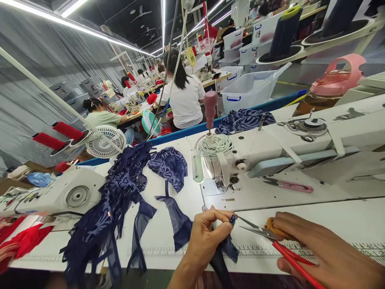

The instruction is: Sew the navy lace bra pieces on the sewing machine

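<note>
My left hand is closed in a pinch on a small navy blue fabric piece, holding its tip up near the table's front edge. My right hand grips scissors with red and orange handles; the blades are open and point left, just short of the pinched fabric tip. Both hands rest on the white sewing table, in front of the sewing machine.
A heap of navy patterned fabric strips lies to the left. Pink thread snips lie by the machine. Red fabric sits at far left. A fan, thread cones, white bins and other seated workers are behind.
</note>
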`<state>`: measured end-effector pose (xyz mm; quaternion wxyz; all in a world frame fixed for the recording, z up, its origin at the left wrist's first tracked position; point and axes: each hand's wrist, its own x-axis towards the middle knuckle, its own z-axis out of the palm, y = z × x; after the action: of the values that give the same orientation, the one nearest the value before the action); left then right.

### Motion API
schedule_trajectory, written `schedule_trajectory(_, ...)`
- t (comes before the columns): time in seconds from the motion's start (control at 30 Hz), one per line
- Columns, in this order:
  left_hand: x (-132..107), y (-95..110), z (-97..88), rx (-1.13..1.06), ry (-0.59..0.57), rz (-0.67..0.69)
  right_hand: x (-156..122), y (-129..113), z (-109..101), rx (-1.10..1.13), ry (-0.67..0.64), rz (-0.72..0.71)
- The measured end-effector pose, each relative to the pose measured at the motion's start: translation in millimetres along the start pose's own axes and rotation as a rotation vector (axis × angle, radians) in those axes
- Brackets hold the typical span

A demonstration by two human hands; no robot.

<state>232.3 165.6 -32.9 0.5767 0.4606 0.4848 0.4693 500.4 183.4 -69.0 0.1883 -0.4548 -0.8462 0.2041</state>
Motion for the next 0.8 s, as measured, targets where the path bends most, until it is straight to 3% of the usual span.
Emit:
schedule_trajectory(0.17,-2,-1,-0.4,-0.027,0.003,-0.009,20,-23,-11,0.154,-0.26,0.109)
schedule_trajectory(0.53,-3,-3,0.9,-0.029,-0.016,-0.017,16,-25,-10,0.159,-0.45,0.229)
schedule_trajectory(0.7,-5,-2,2.7,-0.029,-0.017,-0.023,13,-15,-3,0.206,-0.419,0.162)
schedule_trajectory(0.8,-6,-5,0.7,-0.029,0.003,-0.002,1,5,1,0.18,-0.201,0.146)
